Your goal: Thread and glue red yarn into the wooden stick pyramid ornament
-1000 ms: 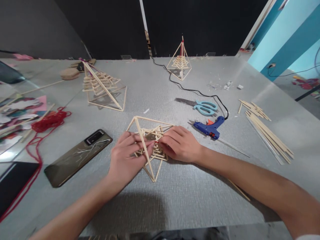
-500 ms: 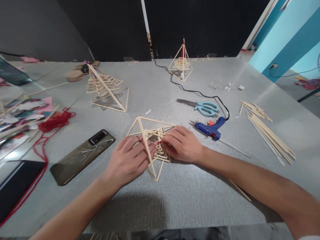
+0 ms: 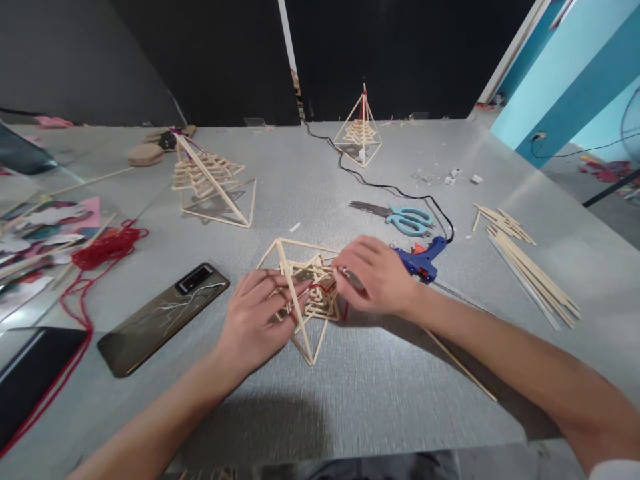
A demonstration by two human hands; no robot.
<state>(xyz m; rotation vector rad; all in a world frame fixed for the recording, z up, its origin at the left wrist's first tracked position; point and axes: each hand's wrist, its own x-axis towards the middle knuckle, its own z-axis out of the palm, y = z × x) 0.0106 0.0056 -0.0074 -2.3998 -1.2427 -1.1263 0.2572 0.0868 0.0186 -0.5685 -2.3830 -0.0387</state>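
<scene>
A pyramid frame of thin wooden sticks lies tilted on the table in front of me, with a stack of small stick stars inside it. My left hand is closed on the frame's left side, its fingers reaching behind a slanting stick to the stars. Red yarn stretches from near those fingertips to my right hand, which pinches it just right of the stars. A short end of yarn hangs below the right fingers. Exactly what the left fingertips press on is partly hidden.
Blue-handled scissors and a blue glue gun lie beyond my right hand. Loose sticks are at right. Two more stick pyramids stand behind, one left, one far back. A phone and a red yarn heap lie left.
My right hand has lifted slightly and moved right, drawing the red yarn out so more of it shows. The left hand stays at the frame. The view has shifted a little.
</scene>
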